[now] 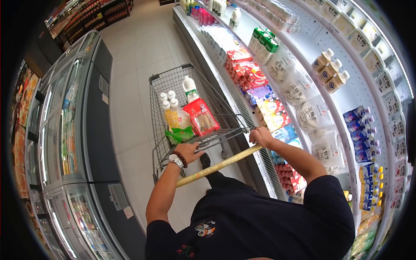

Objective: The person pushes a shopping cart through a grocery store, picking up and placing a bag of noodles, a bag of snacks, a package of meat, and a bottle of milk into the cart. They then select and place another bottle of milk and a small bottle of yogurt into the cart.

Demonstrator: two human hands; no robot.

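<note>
**Q:** Location of the shopping cart [171, 81] relative to the hands?

**A:** Centre frame, directly above both. The right hand [261, 136] is closed around the right end of the handle bar [225, 164]. The left hand [189, 151] lies on the basket's rear edge; its grip is not discernible.

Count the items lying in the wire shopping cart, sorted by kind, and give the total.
Small white plastic bottles: 4
Large white plastic jug with green label: 1
Red plastic packet: 1
Yellow and green plastic packet: 1
Total in the grey wire shopping cart: 7
</note>
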